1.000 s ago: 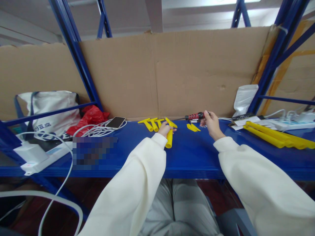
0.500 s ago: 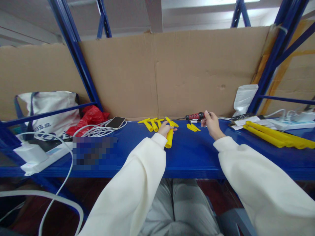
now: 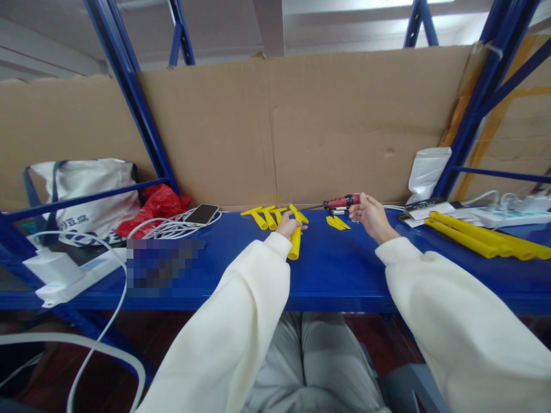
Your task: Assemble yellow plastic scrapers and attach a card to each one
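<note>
My left hand (image 3: 286,225) is closed around a yellow T-shaped plastic piece with a tubular handle (image 3: 295,244), held just above the blue table. In my right hand (image 3: 371,214) the fingers pinch the end of a red-and-black screwdriver (image 3: 342,202). Its thin shaft points left and reaches the head of the yellow piece; the exact contact at the tip is too small to make out. Left of my left hand lie several similar yellow T-shaped pieces (image 3: 259,219). Between my hands are small flat yellow pieces (image 3: 338,223) on the table.
Long yellow tubes (image 3: 482,238) lie at the right, beside a white power strip (image 3: 512,217). A phone (image 3: 202,214), coiled white cable, a red plastic bag (image 3: 161,205) and a cloth bag (image 3: 92,192) occupy the left. Cardboard (image 3: 344,126) stands along the back.
My right hand has shifted slightly right, and the screwdriver handle now shows a different side, as if turned. The yellow piece in my left hand has tilted slightly.
</note>
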`<state>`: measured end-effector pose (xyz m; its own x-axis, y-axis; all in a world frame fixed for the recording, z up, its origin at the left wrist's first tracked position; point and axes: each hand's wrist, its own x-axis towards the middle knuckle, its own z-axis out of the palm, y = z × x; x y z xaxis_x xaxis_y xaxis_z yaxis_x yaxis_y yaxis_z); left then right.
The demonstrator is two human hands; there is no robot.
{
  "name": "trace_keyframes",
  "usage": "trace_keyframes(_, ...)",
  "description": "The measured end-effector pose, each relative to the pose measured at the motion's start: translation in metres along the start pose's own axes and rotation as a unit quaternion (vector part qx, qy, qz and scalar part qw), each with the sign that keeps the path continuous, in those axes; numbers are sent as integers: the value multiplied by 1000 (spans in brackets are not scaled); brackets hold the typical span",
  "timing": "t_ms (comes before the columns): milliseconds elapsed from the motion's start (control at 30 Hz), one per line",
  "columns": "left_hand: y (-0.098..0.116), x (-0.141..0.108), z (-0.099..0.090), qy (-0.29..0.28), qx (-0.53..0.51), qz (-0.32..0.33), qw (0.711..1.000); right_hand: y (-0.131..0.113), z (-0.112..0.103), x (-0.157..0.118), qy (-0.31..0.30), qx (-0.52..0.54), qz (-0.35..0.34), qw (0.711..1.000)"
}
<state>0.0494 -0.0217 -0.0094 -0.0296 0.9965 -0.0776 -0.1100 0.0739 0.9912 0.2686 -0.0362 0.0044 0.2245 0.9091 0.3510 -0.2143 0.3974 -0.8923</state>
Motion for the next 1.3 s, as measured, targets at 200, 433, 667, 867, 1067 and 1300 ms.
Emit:
trace_keyframes(200, 0, 2, -2, 7, -2, -5, 1000, 2, -2, 3, -18, 4, -3, 1000)
trace_keyframes(433, -1, 3, -2, 3, -9, -2, 1000, 6, -7, 8, 29, 2, -3, 1000)
trace_keyframes(667, 1, 2, -2, 4, -4, -4, 1000, 1, -3, 0, 15, -2, 6, 1000)
trace_keyframes(867, 2, 0, -2, 11, 0, -2, 1000, -2, -2, 1, -21, 30, 6, 999)
trace_keyframes(1067, 3, 1, -2, 8, -8, -17, 1000, 2, -7, 6, -15, 20, 3, 1000)
trace_keyframes(1300, 4, -1, -2, 2, 5, -13, 1000, 5, -9, 10, 24, 26, 32, 999)
